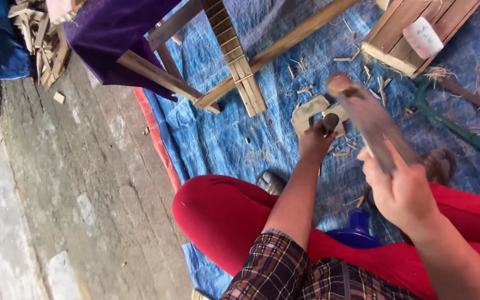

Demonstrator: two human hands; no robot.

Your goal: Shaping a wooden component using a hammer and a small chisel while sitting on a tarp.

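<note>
The head camera looks down at a person sitting on a blue tarp spread over rough concrete ground. The person wears red trousers and a checked sleeve.

The left hand reaches out in front of the knee. It is closed around a short dark stick, which stands upright with its top poking out above the fingers. The stick is down low, close to the tarp, right beside a flat pale block of wood that lies there.

The right hand is lifted up, nearer to the camera. It grips the handle of a wide flat blade, like a big chopping knife. The blade looks blurry. It points up and away, and its far end hangs above the stick and the wood block.

Small wood chips lie all over the tarp around the left hand. A blue plastic thing sits between the legs.

Farther off, a wooden frame with a ladder-like slat rests on the tarp. A purple cloth hangs over part of it. A wooden crate sits in the top right corner with a white cup lying on it. A green hose runs along the right side. A pile of wood scraps sits in the top left.
</note>
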